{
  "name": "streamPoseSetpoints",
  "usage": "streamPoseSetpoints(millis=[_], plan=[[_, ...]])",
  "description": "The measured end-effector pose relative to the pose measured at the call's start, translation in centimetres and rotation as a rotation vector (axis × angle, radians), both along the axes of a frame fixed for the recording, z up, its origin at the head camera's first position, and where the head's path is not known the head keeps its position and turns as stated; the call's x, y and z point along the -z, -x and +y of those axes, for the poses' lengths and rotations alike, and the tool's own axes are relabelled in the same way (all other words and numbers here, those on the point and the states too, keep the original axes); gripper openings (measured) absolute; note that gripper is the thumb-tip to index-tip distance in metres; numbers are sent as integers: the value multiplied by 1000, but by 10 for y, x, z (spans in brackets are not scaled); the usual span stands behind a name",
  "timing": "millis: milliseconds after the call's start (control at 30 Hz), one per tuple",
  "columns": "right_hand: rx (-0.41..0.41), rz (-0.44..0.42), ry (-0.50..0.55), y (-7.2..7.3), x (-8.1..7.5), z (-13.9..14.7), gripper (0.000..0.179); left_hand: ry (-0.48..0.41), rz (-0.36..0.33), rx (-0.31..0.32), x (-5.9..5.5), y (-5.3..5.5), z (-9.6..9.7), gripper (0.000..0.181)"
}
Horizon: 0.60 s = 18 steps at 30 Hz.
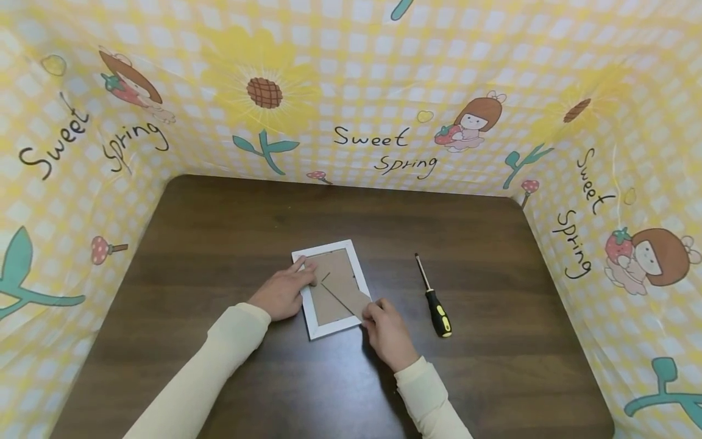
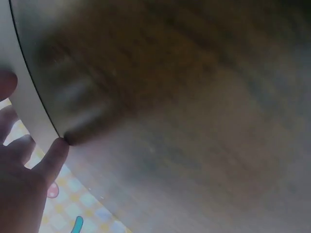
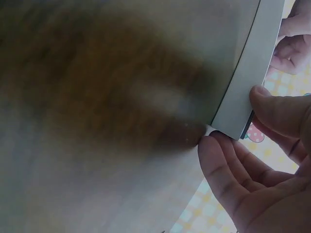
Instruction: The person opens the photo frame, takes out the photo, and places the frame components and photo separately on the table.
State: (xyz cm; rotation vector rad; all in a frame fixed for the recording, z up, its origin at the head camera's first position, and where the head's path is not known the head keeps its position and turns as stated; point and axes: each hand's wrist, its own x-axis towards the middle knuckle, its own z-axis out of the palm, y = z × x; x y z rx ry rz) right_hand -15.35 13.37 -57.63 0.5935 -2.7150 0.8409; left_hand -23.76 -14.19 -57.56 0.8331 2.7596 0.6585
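Observation:
A white picture frame (image 1: 360, 268) lies back side up on the dark table, showing its tan backing board (image 1: 336, 268). A slanting tan stand leg (image 1: 353, 299) crosses the board and reaches over the lower right border. My left hand (image 1: 283, 292) rests on the left border with fingers extended onto the backing. In the left wrist view, a fingertip (image 2: 60, 145) touches down beside the frame's edge (image 2: 36, 97). My right hand (image 1: 389, 335) grips at the lower right corner, where the stand leg ends. Its thumb (image 3: 277, 109) and curled fingers show in the right wrist view; exactly what they pinch is partly hidden.
A screwdriver (image 1: 434, 305) with a black and yellow handle lies to the right of the frame, its tip pointing away. Yellow checked cloth (image 1: 362, 79) with printed flowers and figures walls the table (image 1: 230, 213) at the back and both sides.

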Motion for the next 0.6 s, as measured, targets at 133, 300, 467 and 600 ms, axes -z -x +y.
streamPoseSetpoints(millis=[133,300,467,600], plan=[[10,8,6,0,-1,0,25,26,-16,-33,-8,-8,4,36],[44,13,-11,-1,-3,-1,24,88,-2,-135,-18,-30,14,41],[64,-10,-18,-4,-5,-4,22,107,-71,-246,-21,-64,26,53],[93,-92,23,-5,-7,-5,17,57,-74,-287,-23,-88,36,56]])
